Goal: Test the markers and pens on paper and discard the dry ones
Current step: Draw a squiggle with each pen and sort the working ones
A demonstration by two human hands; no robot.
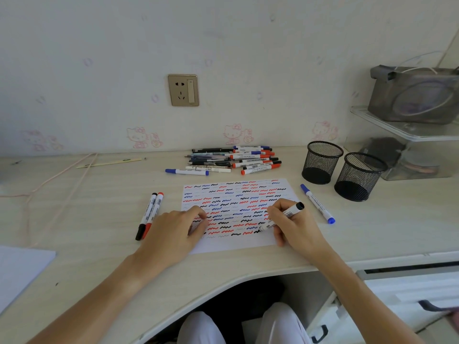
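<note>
Right hand: your right hand (294,223) grips a black marker (282,217), tip on the paper (238,192).
Left hand: your left hand (173,232) lies flat, fingers relaxed, pressing the paper's left edge.
Pile: untested pens (233,158) lie behind the paper on the surface (87,219).

wall (223,33): we see pale wallpaper, faint pink cartoon cats
socket (183,90): gold plate on that wall, above desk
desk (74,219): light wood, curved front edge, below socket
</note>
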